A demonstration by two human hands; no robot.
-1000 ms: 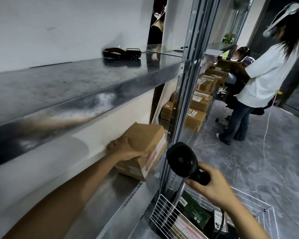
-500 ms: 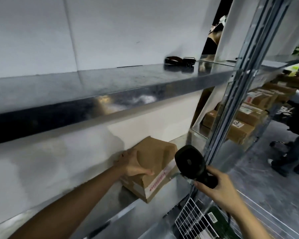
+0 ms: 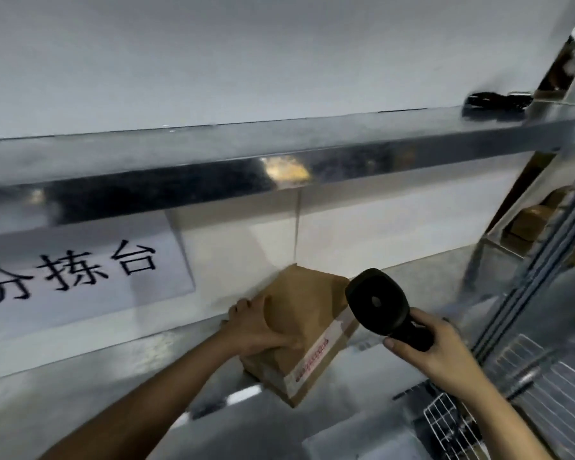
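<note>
Cardboard box (image 3: pixel 299 327) low on the metal shelf (image 3: pixel 113 376), against the white wall.
Gripped at its left edge by the left hand (image 3: pixel 256 330), fingers curled over the top; just right, black scanner (image 3: pixel 379 302) clasped in the right hand (image 3: pixel 435 350); printed sign (image 3: pixel 80 270) farther left.

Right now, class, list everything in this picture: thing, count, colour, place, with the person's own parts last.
cardboard box: 1, brown, against the wall
scanner: 1, black, before the box
metal shelves: 2, silver, above and under the box
sign: 1, white, black characters, wall at left
dark object: 1, black, upper shelf, far right
wire basket: 1, white, bottom right
left grip: 1, bare, holds the box
right grip: 1, bare, holds the scanner
</note>
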